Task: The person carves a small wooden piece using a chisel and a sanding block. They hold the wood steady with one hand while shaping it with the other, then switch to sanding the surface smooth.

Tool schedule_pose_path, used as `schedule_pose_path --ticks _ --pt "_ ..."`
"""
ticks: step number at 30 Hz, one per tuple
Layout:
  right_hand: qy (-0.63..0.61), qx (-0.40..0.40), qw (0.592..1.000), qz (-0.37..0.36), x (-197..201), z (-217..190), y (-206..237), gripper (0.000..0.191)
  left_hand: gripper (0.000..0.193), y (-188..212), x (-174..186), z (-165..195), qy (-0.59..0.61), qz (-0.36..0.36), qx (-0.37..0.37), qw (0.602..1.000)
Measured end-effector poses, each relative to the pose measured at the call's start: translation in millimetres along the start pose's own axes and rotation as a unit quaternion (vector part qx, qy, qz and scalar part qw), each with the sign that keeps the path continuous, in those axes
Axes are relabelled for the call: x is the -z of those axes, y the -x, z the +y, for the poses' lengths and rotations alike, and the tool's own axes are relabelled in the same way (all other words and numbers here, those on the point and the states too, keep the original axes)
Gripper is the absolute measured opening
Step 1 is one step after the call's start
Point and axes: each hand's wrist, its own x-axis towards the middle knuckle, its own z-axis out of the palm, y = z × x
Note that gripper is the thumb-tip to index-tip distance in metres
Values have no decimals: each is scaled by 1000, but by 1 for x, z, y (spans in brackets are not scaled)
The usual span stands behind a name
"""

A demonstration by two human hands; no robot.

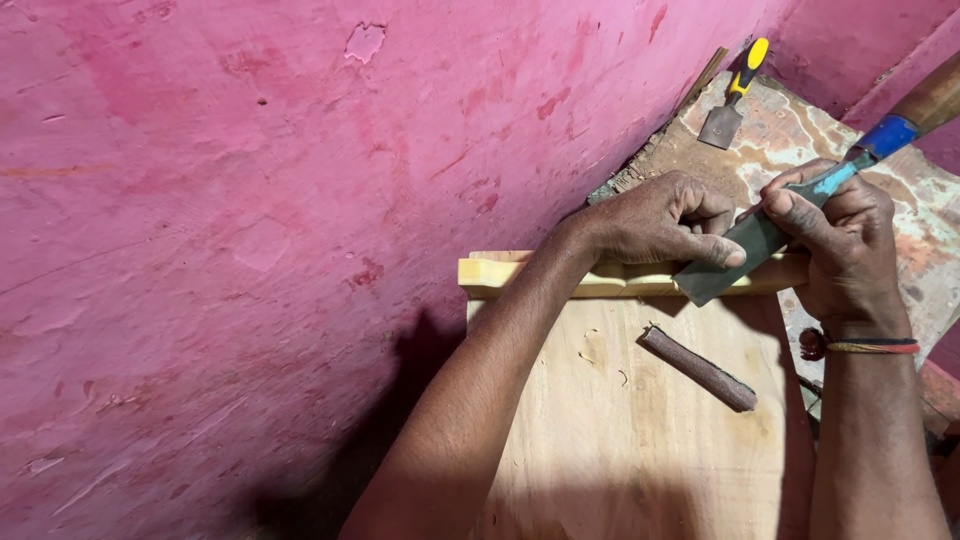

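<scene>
Chisel [760,235] blade rests on a pale moulding strip [560,277] at the board's [640,430] twelve-o'clock edge. Right hand [845,240] is wrapped around its blade; left hand [665,220] is curled, pressing the strip. Brown stick [700,368] lies at five o'clock; a second chisel [733,95] at twelve.

A pink-painted wall [250,200] is filling most of the view, its surface showing scuffs, darker red blotches and a chipped patch [364,41] near the top. Light is falling from the right, casting a dark shadow [400,400] low on the wall. At the upper right, a worn, stained board [800,130] is lying against the wall's foot.
</scene>
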Motion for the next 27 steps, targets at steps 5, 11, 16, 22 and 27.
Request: schedule_pose_path --ticks 5,11,16,22,27 --pt "-3 -20 999 -26 1 0 -3 14 36 1 1 4 -2 -17 -22 1000" --pt "-24 37 998 41 -7 -1 -2 13 25 0 1 7 14 56 -67 996" --pt "-19 41 997 57 -8 -1 -1 18 25 -2 3 5 7 71 -89 993" --pt "-7 63 996 66 -3 4 -2 17 28 -4 0 6 -55 82 -96 990" --pt "-24 72 995 64 -1 6 -2 17 30 -6 0 9 -55 68 -101 991"
